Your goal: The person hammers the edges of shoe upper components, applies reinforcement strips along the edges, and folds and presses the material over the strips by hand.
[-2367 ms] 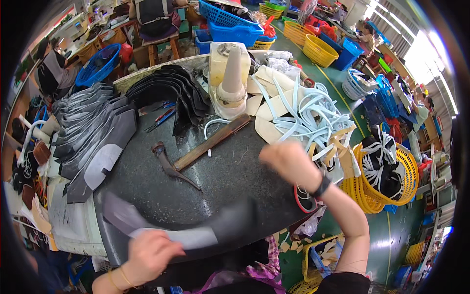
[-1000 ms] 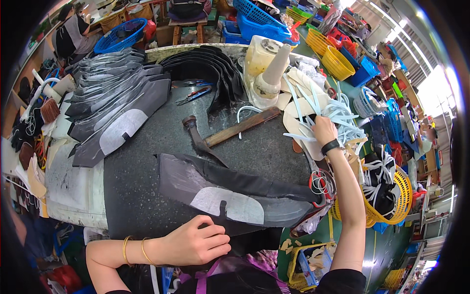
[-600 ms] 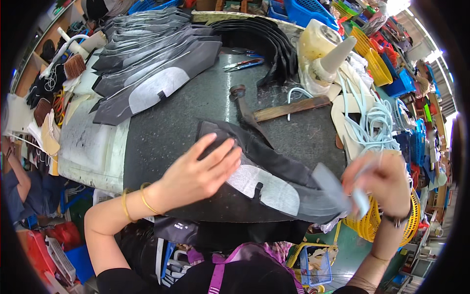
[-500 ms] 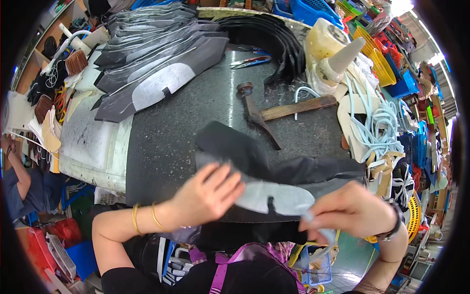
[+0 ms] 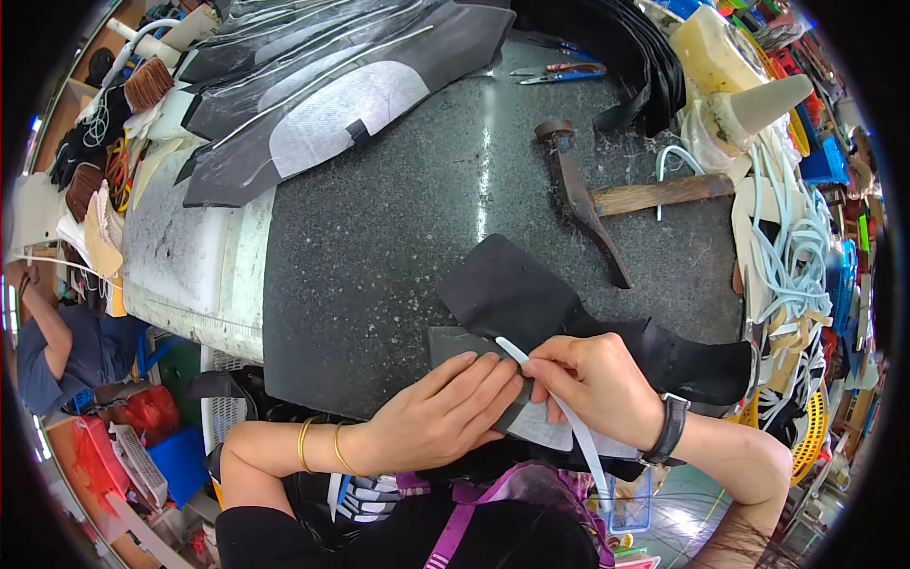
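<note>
My left hand (image 5: 438,410) lies flat, fingers stretched close together, on a black, leather-like shaped piece (image 5: 512,283) at the table's near edge. A pale grey patch (image 5: 542,427) shows on that piece beside the fingertips, partly covered by both hands. Between thumb and fingers, my right hand (image 5: 602,384) pinches a narrow pale strip (image 5: 586,438). One end of the strip points up and left just beyond my left fingertips; its tail hangs down past the table edge. Whether the strip's front end touches the black piece, I cannot tell.
On the dark tabletop (image 5: 379,275) lie a wooden-handled hammer (image 5: 664,194) and thread snips (image 5: 564,73). Layered black pieces (image 5: 346,104) with pale patches overlap at the back left. A cone-shaped spool (image 5: 770,114) and tangled light-blue cord (image 5: 796,251) stand right. Another person (image 5: 66,351) is far left.
My right hand has moved left and up, bringing the strip beside my left hand. My left hand has shifted slightly right and down. The view has shifted, too.
</note>
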Action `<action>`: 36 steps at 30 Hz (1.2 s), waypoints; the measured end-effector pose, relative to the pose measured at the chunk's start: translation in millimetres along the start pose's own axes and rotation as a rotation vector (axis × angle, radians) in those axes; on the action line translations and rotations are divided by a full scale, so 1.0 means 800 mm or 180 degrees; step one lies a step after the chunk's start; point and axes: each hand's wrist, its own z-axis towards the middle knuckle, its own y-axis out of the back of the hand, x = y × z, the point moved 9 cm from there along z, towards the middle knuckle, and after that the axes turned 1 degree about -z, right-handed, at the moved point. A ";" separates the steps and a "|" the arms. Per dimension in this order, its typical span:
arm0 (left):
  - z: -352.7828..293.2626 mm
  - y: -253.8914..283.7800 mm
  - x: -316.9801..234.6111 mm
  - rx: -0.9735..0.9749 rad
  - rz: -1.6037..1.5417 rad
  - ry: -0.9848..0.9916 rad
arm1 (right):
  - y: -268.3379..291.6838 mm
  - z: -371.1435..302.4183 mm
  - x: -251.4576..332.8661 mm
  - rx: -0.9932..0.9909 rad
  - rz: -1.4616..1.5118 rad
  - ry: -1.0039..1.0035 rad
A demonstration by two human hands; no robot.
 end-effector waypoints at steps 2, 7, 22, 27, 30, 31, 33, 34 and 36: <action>-0.001 -0.002 0.000 0.0103 0.0051 0.0020 | -0.001 0.001 -0.001 0.0031 0.0036 -0.0048; 0.013 0.003 0.005 0.0217 0.0021 0.0006 | 0.005 0.001 0.001 0.0020 -0.0024 0.0113; 0.023 0.004 0.008 0.0508 -0.0354 0.0144 | 0.046 -0.083 -0.028 -0.0265 -0.1584 0.0468; 0.032 0.009 0.001 0.0209 -0.0250 0.0544 | 0.049 -0.075 -0.043 -0.0279 -0.1379 0.0225; 0.047 -0.001 -0.009 0.0476 0.0369 0.0518 | 0.049 -0.067 -0.042 -0.0340 -0.1381 0.0273; 0.055 0.003 -0.008 0.0581 0.0359 0.0640 | 0.050 -0.066 -0.042 -0.0383 -0.1429 0.0246; 0.070 0.018 -0.018 0.0581 0.0728 0.0576 | 0.050 -0.064 -0.044 -0.0431 -0.1412 0.0246; 0.076 0.021 -0.026 0.0585 0.1112 0.0505 | 0.052 -0.064 -0.044 -0.0489 -0.1387 0.0258; 0.080 0.017 -0.057 0.0139 0.1102 0.0084 | 0.052 -0.067 -0.041 -0.0560 -0.1407 0.0355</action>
